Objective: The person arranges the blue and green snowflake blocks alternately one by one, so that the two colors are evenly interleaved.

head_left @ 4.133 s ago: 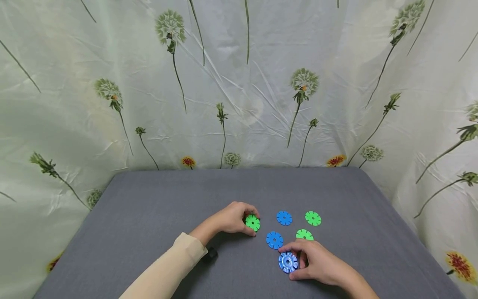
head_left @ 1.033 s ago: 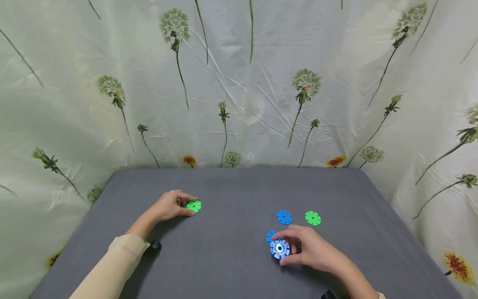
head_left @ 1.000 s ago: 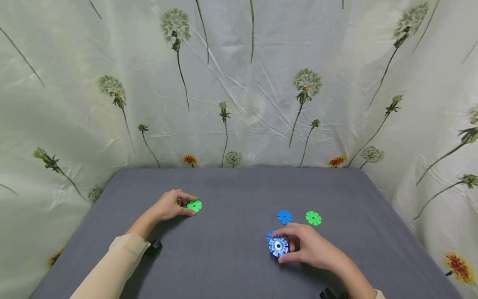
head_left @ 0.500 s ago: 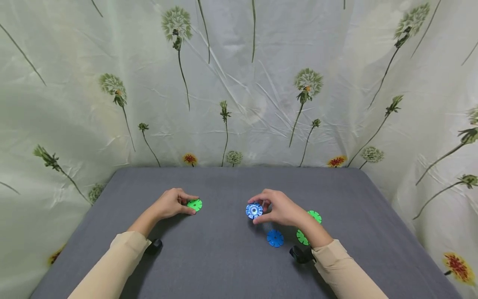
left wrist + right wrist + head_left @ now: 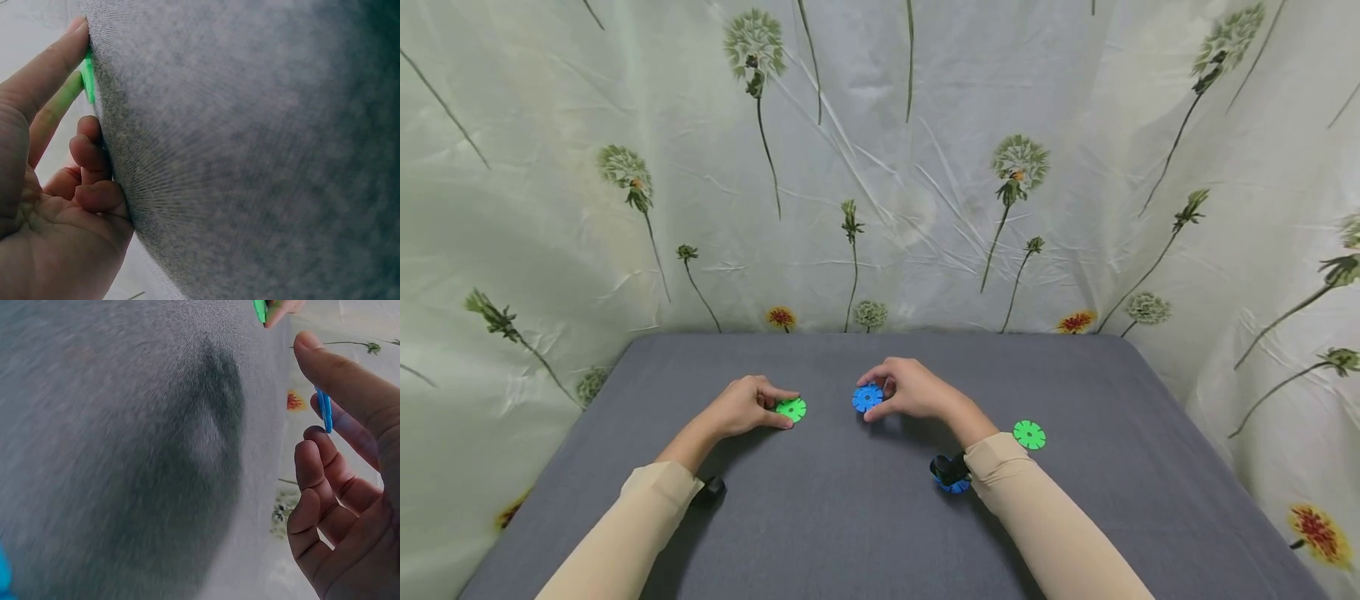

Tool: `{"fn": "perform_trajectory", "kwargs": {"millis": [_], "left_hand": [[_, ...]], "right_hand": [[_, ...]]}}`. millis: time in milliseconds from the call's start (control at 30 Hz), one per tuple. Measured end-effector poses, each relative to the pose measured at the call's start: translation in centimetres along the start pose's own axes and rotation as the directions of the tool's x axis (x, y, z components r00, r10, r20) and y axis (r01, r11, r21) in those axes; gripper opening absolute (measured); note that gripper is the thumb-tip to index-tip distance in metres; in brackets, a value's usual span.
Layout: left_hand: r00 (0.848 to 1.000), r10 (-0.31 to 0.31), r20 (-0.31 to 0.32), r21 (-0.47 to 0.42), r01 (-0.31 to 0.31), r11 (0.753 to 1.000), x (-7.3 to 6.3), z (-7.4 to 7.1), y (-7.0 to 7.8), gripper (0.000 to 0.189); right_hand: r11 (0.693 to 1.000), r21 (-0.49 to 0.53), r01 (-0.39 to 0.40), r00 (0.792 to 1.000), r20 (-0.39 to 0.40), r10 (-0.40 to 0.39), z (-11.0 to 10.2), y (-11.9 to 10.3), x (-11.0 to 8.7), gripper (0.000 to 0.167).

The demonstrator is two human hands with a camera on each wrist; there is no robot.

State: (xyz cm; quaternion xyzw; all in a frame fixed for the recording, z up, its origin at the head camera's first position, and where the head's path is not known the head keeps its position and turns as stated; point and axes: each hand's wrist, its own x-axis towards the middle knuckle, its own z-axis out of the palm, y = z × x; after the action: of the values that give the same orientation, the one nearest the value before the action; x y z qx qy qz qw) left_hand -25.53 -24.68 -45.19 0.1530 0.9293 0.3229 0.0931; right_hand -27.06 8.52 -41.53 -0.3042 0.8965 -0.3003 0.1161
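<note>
My left hand (image 5: 741,410) pinches a flat green notched disc (image 5: 792,409) by its edges, thumb and a finger on opposite sides. In the left wrist view that green disc (image 5: 89,78) shows edge-on, close against the grey cloth. Right of it, my right hand (image 5: 910,390) holds a blue notched disc (image 5: 867,398) between thumb and fingers. The right wrist view shows the blue disc (image 5: 324,411) edge-on, raised off the cloth, other fingers curled loosely. A gap separates the two held discs.
Another green disc (image 5: 1029,434) lies on the grey table (image 5: 865,517), right of my right forearm. A second blue disc (image 5: 957,486) lies partly hidden under the black wrist camera (image 5: 950,468). A flower-patterned curtain (image 5: 910,167) stands behind the table.
My right hand has carried the blue disc up and left, towards my left hand. Earlier my left hand took the green disc left; over the last second it has stayed nearly still.
</note>
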Motion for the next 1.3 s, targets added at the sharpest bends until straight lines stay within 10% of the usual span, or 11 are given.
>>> {"fn": "perform_trajectory", "kwargs": {"millis": [1300], "left_hand": [[1.000,-0.027,-0.007,0.007,0.027,1.000,0.1,0.1,-0.3,0.050]], "right_hand": [[0.987,0.129,-0.099,0.995,0.038,0.095,5.0,-0.6,5.7,0.047]]}}
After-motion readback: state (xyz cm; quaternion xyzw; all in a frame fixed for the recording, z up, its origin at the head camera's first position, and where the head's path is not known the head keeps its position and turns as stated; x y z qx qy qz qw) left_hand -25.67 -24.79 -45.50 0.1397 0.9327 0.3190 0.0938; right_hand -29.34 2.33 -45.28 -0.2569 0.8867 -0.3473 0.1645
